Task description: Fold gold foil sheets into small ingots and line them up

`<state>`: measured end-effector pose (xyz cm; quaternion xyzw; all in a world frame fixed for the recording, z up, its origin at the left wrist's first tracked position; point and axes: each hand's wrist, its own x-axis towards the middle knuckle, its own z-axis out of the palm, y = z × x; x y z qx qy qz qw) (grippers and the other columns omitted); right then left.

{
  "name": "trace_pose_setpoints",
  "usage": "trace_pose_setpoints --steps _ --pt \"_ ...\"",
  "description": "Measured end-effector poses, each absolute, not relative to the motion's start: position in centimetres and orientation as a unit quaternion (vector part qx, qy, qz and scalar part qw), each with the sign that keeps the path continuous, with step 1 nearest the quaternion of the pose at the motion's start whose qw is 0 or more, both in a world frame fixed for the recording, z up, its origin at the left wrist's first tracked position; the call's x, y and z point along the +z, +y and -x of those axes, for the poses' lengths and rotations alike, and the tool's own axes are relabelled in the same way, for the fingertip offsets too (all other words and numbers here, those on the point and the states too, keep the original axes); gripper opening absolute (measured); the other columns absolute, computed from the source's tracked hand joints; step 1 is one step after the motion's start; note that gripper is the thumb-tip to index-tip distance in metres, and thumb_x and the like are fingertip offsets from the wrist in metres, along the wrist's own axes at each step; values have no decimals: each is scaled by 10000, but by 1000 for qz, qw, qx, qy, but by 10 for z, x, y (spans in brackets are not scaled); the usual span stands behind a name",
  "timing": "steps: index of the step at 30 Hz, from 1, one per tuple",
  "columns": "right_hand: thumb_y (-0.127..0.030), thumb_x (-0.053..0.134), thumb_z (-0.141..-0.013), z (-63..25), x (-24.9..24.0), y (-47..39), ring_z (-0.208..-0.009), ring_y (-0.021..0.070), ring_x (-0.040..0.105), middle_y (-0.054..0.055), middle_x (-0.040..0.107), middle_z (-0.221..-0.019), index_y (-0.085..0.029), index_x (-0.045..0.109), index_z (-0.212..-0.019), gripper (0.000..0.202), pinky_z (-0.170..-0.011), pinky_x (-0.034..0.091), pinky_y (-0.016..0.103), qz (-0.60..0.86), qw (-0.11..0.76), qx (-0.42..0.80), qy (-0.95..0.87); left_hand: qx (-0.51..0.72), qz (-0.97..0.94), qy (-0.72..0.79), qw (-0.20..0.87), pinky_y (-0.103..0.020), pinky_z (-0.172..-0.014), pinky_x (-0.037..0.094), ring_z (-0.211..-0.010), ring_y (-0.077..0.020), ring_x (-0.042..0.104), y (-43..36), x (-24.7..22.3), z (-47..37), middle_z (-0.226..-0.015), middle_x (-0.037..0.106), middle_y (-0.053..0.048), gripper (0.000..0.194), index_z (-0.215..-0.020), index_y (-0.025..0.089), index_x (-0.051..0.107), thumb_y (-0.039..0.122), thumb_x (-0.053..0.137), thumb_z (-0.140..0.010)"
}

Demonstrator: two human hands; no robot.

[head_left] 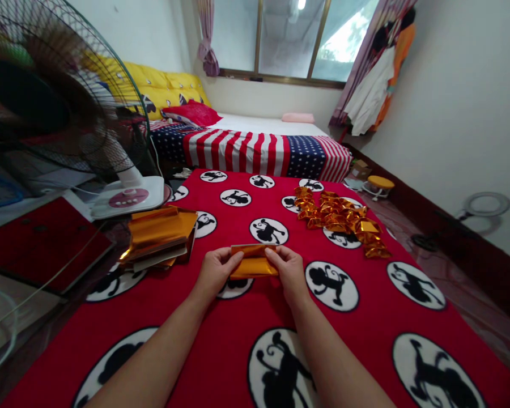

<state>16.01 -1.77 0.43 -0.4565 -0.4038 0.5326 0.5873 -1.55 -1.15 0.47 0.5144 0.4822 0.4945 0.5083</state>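
Between my two hands is a sheet of shiny gold foil paper (254, 268), its far edge folded over toward me. My left hand (217, 268) pinches the left end, thumb on top. At the right end my right hand (289, 268) grips in the same way. The paper is just above a red cloth (221, 351) printed with black monkeys in white circles. To the left lies a stack of flat gold foil sheets (159, 235). Several folded gold foil pieces (338, 215) lie heaped at the far right of the cloth.
A fan (59, 96), its blades blurred, stands at the left on a white base (131, 195). Beyond the cloth is a bed (255, 150) with a striped cover. On the right are a small orange stool (381, 182) and a white wall (467, 102).
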Motion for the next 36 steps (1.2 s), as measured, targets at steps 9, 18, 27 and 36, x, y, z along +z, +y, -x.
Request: trace_pose_setpoints --steps 9,18,27,36 --pt "-425 794 -651 -158 8 -19 -534 115 511 -24 584 -593 -170 630 -647 304 -515 393 229 456 595 529 -397 501 -507 476 515 -247 -595 515 -681 -199 676 -13 10 14 -800 753 -75 463 -893 102 762 499 755 -655" --pt "-410 779 -680 -157 10 -21 -501 89 440 -43 515 -542 -166 597 -603 315 -475 333 208 460 600 512 -407 499 -509 474 518 -243 -610 510 -671 -184 668 -13 6 15 -797 751 -76 429 -899 95 757 468 745 -688" --pt "-409 782 -680 -161 6 -20 -601 158 590 -2 650 -656 -168 703 -762 266 -583 464 259 446 585 538 -412 492 -512 472 522 -238 -590 505 -676 -191 673 -14 9 14 -804 755 -72 412 -899 92 756 446 737 -688" --pt "-425 778 -691 -160 2 -20 -599 159 603 1 669 -671 -157 695 -739 284 -557 464 249 463 594 514 -411 487 -518 484 510 -234 -568 494 -670 -188 666 -15 10 13 -792 749 -64 420 -924 96 756 441 713 -689"
